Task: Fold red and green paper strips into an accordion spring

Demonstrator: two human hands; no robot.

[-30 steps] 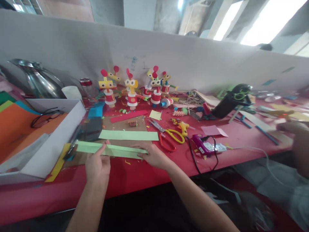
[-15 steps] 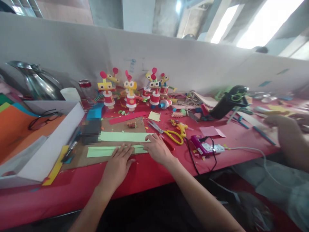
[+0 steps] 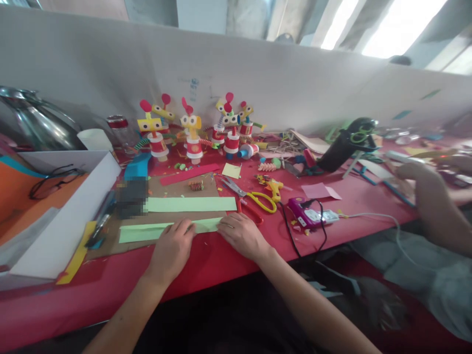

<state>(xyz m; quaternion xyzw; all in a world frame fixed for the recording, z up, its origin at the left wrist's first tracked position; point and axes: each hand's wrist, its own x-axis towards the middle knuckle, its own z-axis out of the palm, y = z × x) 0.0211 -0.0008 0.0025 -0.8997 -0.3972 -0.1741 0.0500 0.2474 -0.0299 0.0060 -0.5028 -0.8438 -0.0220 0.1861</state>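
Observation:
A pale green paper strip (image 3: 142,233), creased along its length, lies slightly tilted across the brown cardboard (image 3: 180,187) near the table's front. My left hand (image 3: 173,248) has its fingers curled over the strip's middle. At the strip's right end, my right hand (image 3: 243,236) grips it with fingers bent and closed; the fingertips are partly hidden. Just behind lies a second, flat green paper strip (image 3: 191,204). Scissors (image 3: 254,195) with yellow handles rest beyond my right hand, and a red-handled tool (image 3: 254,216) is partly covered by it.
Several paper-cup figures (image 3: 193,140) stand at the back. A white box (image 3: 70,221) with coloured paper is at the left. To the right are a yellow glue gun (image 3: 273,188), a purple power strip (image 3: 306,214) with cables, and another person's arm (image 3: 435,206).
The left fingers went from lying flat to curled on the creased strip. My right hand moved nearer to me and closed at its right end. The view shifted a little.

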